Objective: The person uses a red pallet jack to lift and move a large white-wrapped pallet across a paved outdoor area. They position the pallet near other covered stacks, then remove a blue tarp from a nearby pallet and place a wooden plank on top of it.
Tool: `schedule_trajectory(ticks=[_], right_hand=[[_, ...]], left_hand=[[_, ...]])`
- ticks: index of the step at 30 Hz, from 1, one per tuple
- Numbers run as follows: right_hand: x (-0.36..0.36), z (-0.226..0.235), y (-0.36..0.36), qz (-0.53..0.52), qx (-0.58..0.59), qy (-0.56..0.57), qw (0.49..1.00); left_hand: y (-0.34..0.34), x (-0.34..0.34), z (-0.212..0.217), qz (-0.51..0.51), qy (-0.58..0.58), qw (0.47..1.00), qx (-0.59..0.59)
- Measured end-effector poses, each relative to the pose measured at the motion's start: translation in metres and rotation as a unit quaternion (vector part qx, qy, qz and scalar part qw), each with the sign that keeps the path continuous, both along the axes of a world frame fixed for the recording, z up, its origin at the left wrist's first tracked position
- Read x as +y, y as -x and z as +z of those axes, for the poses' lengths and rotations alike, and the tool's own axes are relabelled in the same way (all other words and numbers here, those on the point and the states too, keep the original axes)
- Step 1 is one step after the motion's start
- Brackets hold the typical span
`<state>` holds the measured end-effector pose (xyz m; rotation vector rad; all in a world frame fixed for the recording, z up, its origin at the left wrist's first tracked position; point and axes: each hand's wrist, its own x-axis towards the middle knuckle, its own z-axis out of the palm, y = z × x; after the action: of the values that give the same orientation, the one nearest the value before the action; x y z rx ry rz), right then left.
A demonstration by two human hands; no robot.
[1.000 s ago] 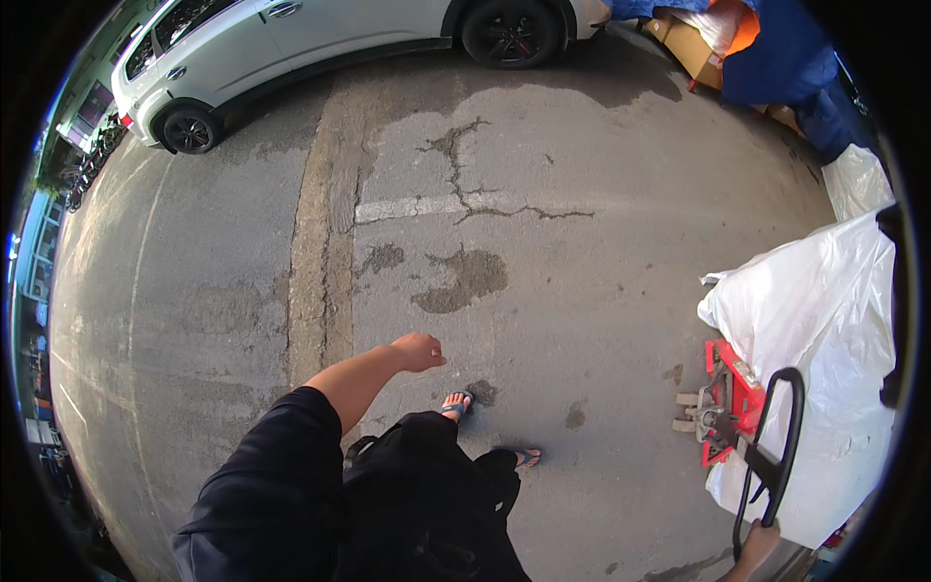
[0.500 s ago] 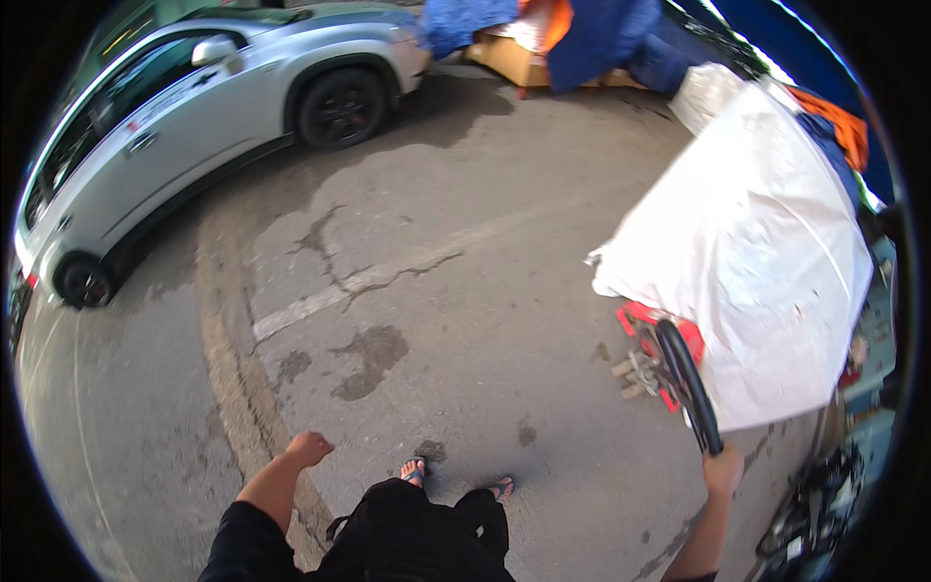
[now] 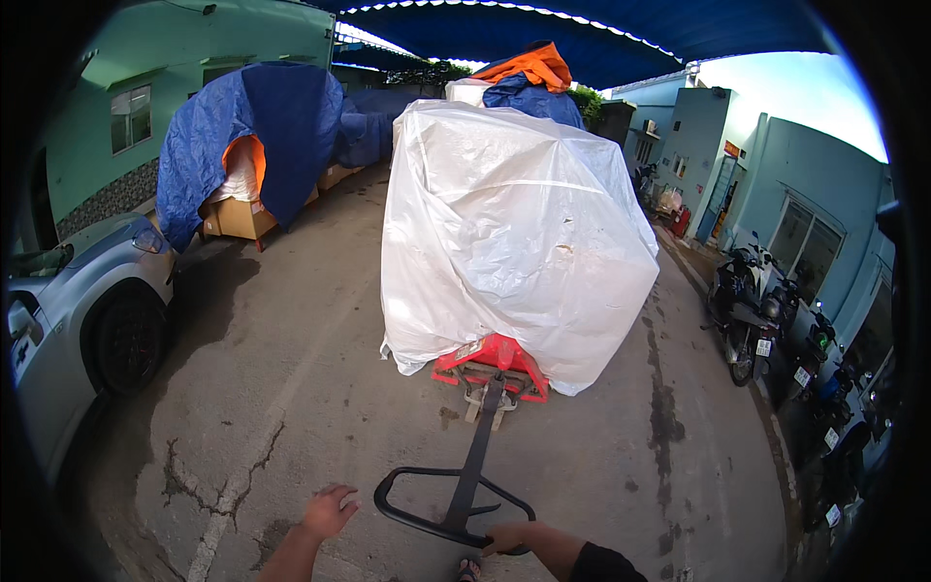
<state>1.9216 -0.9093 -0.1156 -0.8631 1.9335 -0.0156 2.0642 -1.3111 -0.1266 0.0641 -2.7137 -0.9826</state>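
A red pallet jack (image 3: 502, 355) stands in front of me under a tall load in a white plastic cover (image 3: 514, 233). Its shaft slopes toward me and ends in a black loop handle (image 3: 393, 504). My right hand (image 3: 506, 536) is wrapped round the near right part of that loop. To the left of the loop, my left hand (image 3: 330, 511) hangs in the air, fingers apart and holding nothing. The load's contents are hidden by the cover.
A silver car (image 3: 107, 320) stands at the left. Behind it are cartons (image 3: 242, 219) under a blue tarp (image 3: 247, 145). Parked motorbikes (image 3: 747, 315) line the right wall. An orange and blue tarp (image 3: 533, 73) shows behind the white load. Cracked pavement (image 3: 233, 485) lies near me.
My view has swung right and up, bringing the load and pallet jack to the middle. My right hand stays on the handle; my left hand now reaches nearer the loop with fingers spread.
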Motion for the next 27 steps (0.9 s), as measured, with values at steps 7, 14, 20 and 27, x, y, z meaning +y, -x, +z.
schedule_trajectory(ticks=[7,14,20,27], right_hand=[[0.033,0.194,0.134,-0.225,0.519,0.175,0.806],[0.049,-0.021,-0.094,-0.281,0.288,0.23,0.886],[0.071,0.064,0.054,-0.062,-0.011,0.085,0.994],[0.065,0.207,0.156,-0.292,0.374,0.248,0.845]], left_hand=[[0.262,0.116,0.22,0.066,0.162,0.966,0.192],[0.047,0.168,0.015,-0.201,0.156,0.967,-0.006],[0.221,0.109,0.11,-0.25,0.104,0.962,-0.042],[0.286,0.138,0.203,0.035,0.134,0.978,0.156]])
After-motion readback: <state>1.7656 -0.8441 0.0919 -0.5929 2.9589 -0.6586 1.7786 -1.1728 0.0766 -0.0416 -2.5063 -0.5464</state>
